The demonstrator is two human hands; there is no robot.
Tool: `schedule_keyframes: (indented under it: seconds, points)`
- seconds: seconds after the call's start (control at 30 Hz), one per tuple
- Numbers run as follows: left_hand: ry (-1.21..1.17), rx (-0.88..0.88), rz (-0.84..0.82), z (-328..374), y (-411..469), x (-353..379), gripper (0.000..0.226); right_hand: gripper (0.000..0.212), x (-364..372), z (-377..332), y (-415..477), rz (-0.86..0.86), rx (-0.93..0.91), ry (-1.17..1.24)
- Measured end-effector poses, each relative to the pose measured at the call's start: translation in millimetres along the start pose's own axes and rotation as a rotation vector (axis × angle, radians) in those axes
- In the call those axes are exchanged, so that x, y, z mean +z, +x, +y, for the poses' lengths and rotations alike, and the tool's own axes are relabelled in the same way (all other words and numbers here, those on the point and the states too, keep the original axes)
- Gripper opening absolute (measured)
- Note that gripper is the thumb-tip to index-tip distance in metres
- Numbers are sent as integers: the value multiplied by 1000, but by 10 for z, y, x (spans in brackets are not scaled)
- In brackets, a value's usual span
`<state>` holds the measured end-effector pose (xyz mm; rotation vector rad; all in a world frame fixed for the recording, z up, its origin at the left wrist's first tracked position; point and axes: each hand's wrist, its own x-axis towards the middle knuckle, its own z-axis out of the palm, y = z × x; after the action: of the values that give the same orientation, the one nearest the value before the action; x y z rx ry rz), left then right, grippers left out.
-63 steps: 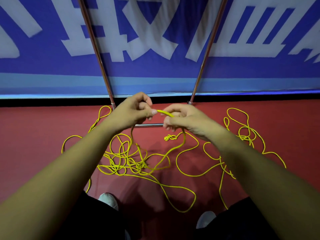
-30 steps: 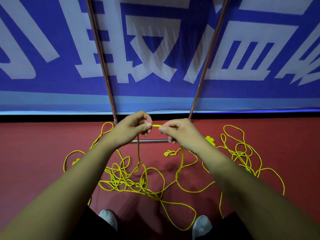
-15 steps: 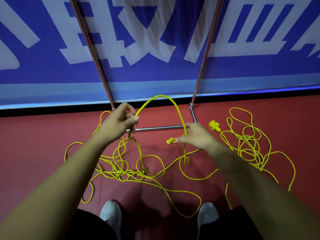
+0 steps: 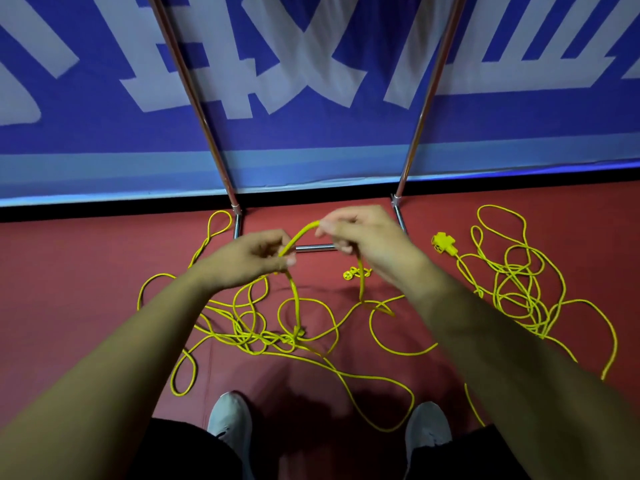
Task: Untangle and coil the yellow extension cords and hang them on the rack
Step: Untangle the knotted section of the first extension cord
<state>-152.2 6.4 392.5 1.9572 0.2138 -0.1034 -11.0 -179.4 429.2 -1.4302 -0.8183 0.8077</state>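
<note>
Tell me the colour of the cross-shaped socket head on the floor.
The cross-shaped plastic socket head is yellow; head view.

Left hand (image 4: 247, 263) and right hand (image 4: 370, 239) are both pinching one yellow cord (image 4: 299, 234) — a short arch is spanning between them. Slack is lying tangled on the red floor (image 4: 86, 271) before the rack (image 4: 313, 248) — plug head (image 4: 443, 244) is resting rightward.

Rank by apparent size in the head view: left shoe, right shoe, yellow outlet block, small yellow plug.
Largest: left shoe and right shoe, about alike, nearest the camera.
Next: yellow outlet block.
Smallest: small yellow plug.
</note>
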Motion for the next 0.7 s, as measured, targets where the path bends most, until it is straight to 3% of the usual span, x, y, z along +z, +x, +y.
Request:
schedule_keyframes:
  seconds: [0.1,0.2,0.3,0.4,0.43,0.5,0.6,0.7]
  points:
    - [142,-143,-26,-364,-9,-81,10,19,-123,-26,53,127,11,360]
    - [355,-217,101,-574,-46,-175,10,20,-253,-10,46,153,31,404]
    - [503,-236,299,-572,-26,-250,6,19,-329,70,38,93,78,86]
    - [153,-91,430,-271,-54,-303,16,11,-489,174,49,33,190,-375]
    - [33,-35,428,-146,-70,-310,20,6,-543,212,31,-7,249,-484]
    - [-75,39,316,86,-100,-263,18,28,-572,248,-20,-74,345,-596]
    - [-44,61,96,232,-114,-91,17,51,-402,169,-31,-86,296,-448]
    - [-57,74,86,228,-68,-10,22,26,-114,95,-8,-161,229,-361]
